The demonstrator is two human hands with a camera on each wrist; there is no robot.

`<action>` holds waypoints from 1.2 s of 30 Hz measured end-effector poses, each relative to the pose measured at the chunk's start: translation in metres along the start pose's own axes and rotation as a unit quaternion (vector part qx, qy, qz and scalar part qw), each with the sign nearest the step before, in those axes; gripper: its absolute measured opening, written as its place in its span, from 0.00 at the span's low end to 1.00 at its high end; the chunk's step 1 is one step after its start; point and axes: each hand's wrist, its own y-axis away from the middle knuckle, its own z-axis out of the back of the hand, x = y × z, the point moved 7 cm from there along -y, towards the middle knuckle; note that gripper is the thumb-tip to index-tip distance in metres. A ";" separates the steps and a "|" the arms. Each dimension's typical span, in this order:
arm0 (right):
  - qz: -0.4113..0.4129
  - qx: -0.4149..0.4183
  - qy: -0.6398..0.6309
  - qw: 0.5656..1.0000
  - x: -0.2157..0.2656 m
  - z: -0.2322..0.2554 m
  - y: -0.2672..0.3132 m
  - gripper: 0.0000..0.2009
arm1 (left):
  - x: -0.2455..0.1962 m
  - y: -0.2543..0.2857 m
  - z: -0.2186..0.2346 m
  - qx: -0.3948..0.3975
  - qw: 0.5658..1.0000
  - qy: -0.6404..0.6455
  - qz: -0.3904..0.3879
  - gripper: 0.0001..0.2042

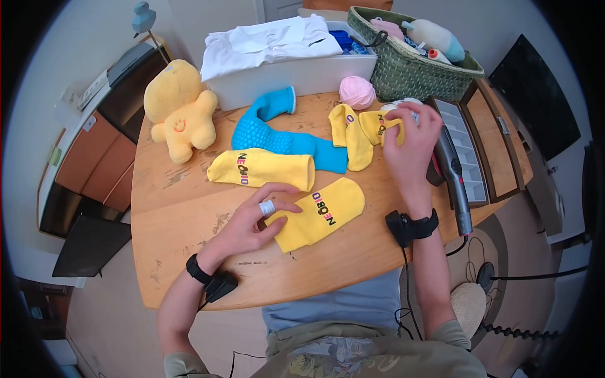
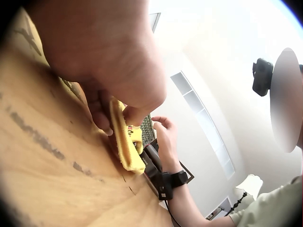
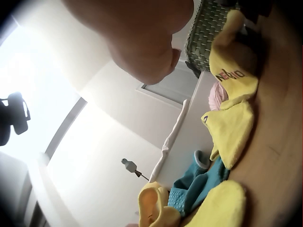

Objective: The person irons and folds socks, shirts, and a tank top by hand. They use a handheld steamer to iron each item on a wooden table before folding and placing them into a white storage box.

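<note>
Several yellow socks with NEOBIO lettering lie on the table. My left hand (image 1: 255,220) pinches the cuff of the front yellow sock (image 1: 331,211) between thumb and fingers; in the left wrist view the cloth's edge (image 2: 125,146) runs between them. Just behind it a second yellow sock (image 1: 265,169) lies flat, partly over a blue dotted sock (image 1: 271,135). My right hand (image 1: 413,135) hovers over two crumpled yellow socks (image 1: 360,146) at the right, its fingers loosely bent. From the right wrist, the hand (image 3: 142,47) appears apart from the lettered sock (image 3: 234,78).
Along the back stand a white box (image 1: 290,72) with folded white cloth and a green woven basket (image 1: 409,79). A yellow plush toy (image 1: 179,113) sits at the left. Pink yarn (image 1: 357,92), a hair styling tool (image 1: 455,183) and an open divided case (image 1: 469,157) line the right.
</note>
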 end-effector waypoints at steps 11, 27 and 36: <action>-0.071 0.280 -0.053 0.956 0.003 -0.060 0.039 0.12 | 0.011 0.007 -0.002 0.084 0.954 0.273 0.089 0.27; -0.203 -0.043 -0.454 0.867 0.011 0.046 -0.011 0.12 | 0.019 0.014 -0.013 0.150 0.922 0.251 0.254 0.14; -0.004 0.139 -0.477 0.868 0.092 0.082 -0.028 0.22 | 0.024 0.011 -0.008 0.047 0.939 0.266 0.211 0.17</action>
